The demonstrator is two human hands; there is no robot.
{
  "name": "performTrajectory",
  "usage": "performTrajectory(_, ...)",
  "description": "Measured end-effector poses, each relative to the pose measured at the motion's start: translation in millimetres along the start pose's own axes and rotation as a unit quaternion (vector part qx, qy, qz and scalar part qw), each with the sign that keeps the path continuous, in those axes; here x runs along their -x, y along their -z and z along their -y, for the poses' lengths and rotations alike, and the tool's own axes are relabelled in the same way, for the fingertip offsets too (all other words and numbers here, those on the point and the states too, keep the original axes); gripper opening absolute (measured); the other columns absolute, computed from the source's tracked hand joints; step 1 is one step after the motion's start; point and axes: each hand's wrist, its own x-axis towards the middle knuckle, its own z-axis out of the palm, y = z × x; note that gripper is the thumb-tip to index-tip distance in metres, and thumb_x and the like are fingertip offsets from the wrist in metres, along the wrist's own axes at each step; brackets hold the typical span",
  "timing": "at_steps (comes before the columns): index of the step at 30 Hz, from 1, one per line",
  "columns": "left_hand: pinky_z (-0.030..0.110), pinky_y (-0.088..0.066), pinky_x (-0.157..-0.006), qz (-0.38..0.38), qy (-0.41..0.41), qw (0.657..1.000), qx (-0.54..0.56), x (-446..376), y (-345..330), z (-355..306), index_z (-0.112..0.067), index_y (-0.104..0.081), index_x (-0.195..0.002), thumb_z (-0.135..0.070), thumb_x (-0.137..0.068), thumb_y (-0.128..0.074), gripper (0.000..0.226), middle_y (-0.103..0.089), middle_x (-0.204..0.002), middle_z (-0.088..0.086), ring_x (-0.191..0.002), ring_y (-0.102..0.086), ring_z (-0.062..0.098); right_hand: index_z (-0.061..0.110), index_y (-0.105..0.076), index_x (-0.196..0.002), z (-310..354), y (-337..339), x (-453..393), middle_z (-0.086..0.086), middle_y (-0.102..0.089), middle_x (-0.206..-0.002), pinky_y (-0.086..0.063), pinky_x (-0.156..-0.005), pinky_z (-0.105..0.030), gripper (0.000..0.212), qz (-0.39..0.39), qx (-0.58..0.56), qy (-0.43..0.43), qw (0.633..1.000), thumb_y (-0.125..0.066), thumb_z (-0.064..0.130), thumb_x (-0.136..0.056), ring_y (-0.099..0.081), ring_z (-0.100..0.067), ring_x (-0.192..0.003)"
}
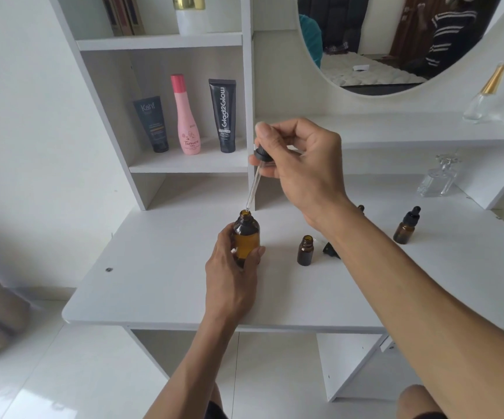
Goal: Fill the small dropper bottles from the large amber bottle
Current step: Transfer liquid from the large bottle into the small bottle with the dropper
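while left hand (232, 264) grips amber bottle (247, 234) | right hand (302, 164) pinches dropper (256, 176) | white desk (166, 285)

Left hand (232, 273) wrapped round large amber bottle (246, 237), upright on desk (160, 285), cap off. Right hand (302, 164) raised at 12 o'clock of it, pinching dropper (258, 173) by black bulb, glass tip just over open mouth. Small open bottle (305, 250) at 3 o'clock, loose black cap (330, 250) beside it. Capped small bottle (406, 226) further toward 2 o'clock. Three tubes (184, 116) on shelf at 11 o'clock.
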Motion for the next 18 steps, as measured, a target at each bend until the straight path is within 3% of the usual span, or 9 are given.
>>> performTrajectory(6,0.003,-0.041,-0.068,0.002,0.000,1.000,0.003,0.0,-0.1,0.7,-0.027,-0.049,-0.131,-0.023,-0.090,-0.069,0.045,-0.058,-0.100,-0.023,-0.079,-0.056,-0.018,0.011,-0.068,-0.081,-7.0,-5.6,-1.7,0.000,-0.071,-0.071,-0.064,-0.073,-0.048,0.015,0.005,0.008,-0.006,1.000,-0.074,0.020,-0.090,-0.076,-0.023,-0.069)
performTrajectory(13,0.003,-0.042,-0.069,0.002,-0.004,1.000,0.002,0.1,-0.8,1.9,-0.028,-0.048,-0.131,-0.026,-0.090,-0.069,0.046,-0.057,-0.102,-0.021,-0.078,-0.056,-0.018,0.012,-0.067,-0.078,-7.3,-5.2,-2.5,-0.001,-0.073,-0.077,-0.062,-0.064,-0.032,0.017,0.019,0.048,0.005,0.999,-0.073,0.020,-0.091,-0.077,-0.024,-0.069)
performTrajectory(18,0.006,-0.044,-0.069,0.005,-0.004,1.000,0.002,0.1,-0.7,2.2,-0.030,-0.048,-0.131,-0.027,-0.090,-0.068,0.046,-0.057,-0.100,-0.024,-0.079,-0.058,-0.013,0.012,-0.066,-0.077,-12.0,-8.9,-2.5,-0.017,-0.074,-0.081,-0.063,-0.066,-0.040,0.019,0.037,0.084,0.015,0.996,-0.074,0.022,-0.091,-0.076,-0.022,-0.067)
